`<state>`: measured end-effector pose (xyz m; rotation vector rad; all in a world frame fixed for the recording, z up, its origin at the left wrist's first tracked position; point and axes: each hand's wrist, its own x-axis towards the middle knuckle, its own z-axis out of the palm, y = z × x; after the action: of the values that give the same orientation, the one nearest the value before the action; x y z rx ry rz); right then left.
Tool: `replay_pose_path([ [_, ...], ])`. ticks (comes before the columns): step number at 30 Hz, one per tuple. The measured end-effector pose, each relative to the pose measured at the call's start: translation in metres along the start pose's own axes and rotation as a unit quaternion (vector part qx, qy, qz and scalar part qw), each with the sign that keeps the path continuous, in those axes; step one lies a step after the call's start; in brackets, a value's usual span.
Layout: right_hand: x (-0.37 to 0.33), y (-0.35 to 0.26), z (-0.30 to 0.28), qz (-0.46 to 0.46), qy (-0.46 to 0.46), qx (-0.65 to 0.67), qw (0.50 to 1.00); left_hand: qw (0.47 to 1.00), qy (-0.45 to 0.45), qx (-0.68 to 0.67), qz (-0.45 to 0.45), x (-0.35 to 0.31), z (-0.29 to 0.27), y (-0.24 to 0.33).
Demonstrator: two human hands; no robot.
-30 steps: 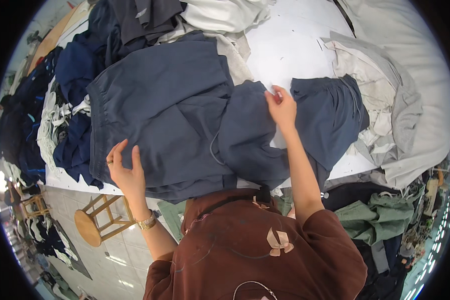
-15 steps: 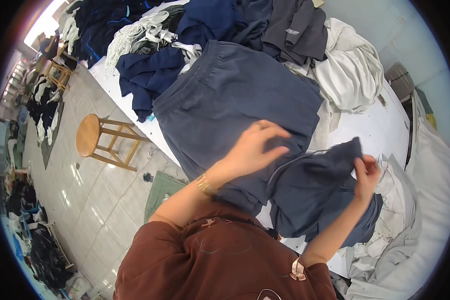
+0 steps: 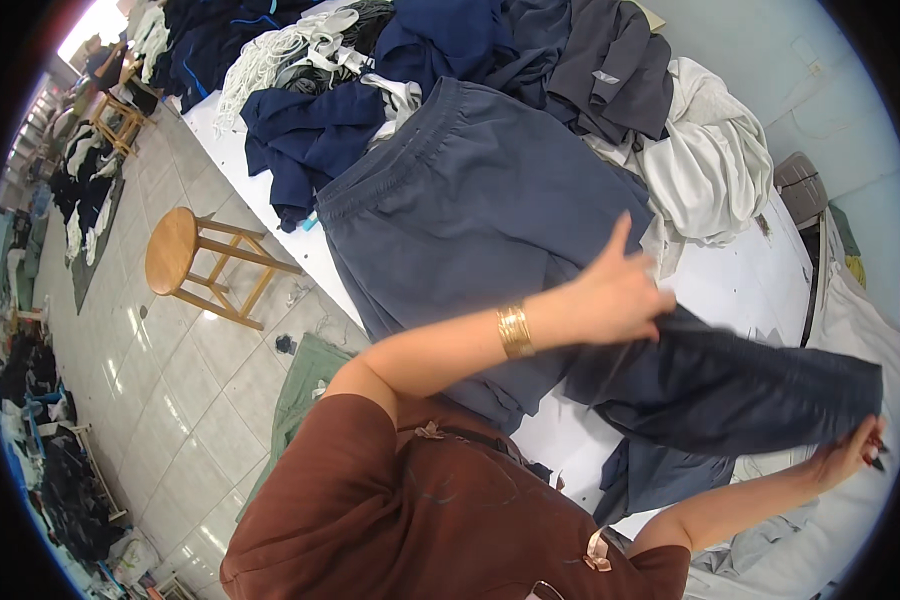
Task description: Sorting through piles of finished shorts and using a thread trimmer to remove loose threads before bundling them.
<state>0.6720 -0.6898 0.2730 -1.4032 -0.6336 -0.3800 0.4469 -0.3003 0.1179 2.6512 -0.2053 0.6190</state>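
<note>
Dark grey shorts or trousers with a gathered elastic waistband (image 3: pixel 400 170) lie spread on the white table in front of me. To their right, a second dark grey garment (image 3: pixel 740 385) stretches toward the right, partly lifted. My right hand (image 3: pixel 850 450) is closed on its far right end. A small dark pointed object (image 3: pixel 878 456) shows at those fingers; its kind is unclear. My left hand (image 3: pixel 620 295), slightly blurred, is over the near right part of the spread garment, beside the second one's left end. Its index finger points away and the fingers are apart.
Navy cloth (image 3: pixel 310 135), a bundle of white cords (image 3: pixel 275 70), dark grey garments (image 3: pixel 610 75) and white fabric (image 3: pixel 710 150) crowd the table's (image 3: pixel 760 285) far side. A wooden stool (image 3: pixel 173 250) stands on the tiled floor at left. Green cloth (image 3: pixel 305 390) lies nearby.
My right hand has moved right and nearer, drawing the second garment out lengthwise. My left hand has moved right across the spread garment, and its index finger now points away.
</note>
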Motion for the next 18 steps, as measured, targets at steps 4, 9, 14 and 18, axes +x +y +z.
replay_pose_path([
  [4,-0.041,0.006,0.069,-0.093,0.022,-0.252,0.963,0.954,0.251,0.160,-0.042,0.014,-0.047,-0.015],
  [9,-0.131,0.048,0.037,-0.087,0.116,-0.276,0.950,0.935,0.321,0.145,-0.036,-0.030,-0.061,-0.009],
  [14,-0.267,0.084,0.058,0.336,-0.168,-0.298,0.877,0.984,0.044,0.127,-0.120,-0.121,0.015,-0.030],
  [18,-0.321,0.096,0.084,0.421,-0.269,-0.304,0.811,0.970,-0.024,0.040,-0.237,-0.171,0.021,-0.021],
])
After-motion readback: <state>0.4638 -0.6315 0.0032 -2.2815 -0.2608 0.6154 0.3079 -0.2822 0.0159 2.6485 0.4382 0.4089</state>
